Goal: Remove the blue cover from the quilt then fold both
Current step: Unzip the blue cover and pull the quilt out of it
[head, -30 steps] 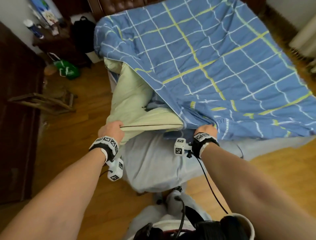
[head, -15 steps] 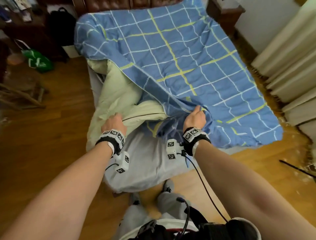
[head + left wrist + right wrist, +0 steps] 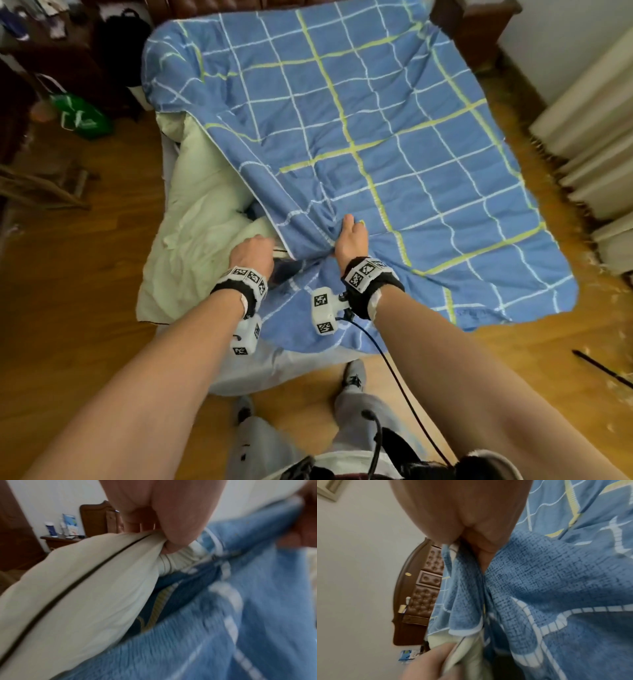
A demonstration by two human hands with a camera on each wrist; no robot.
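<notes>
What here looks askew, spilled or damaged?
Nothing looks damaged. Pale scraps litter the floor right of the bed. The quilt hangs half out of the blue cover, as expected: the left hand grips quilt, the right hand cover.

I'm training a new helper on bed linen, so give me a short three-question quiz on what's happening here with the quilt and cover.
1. True or false: the left hand grips the pale cream padded quilt.
2. What does the right hand hold? A) the green plastic bag B) the blue checked fabric cover C) nothing
3. Fill in: the exposed quilt lies on the ___ side of the bed, by the person's own sides.

Key: 1 true. 2 B, a bunched fold of it. 3 left.
</notes>
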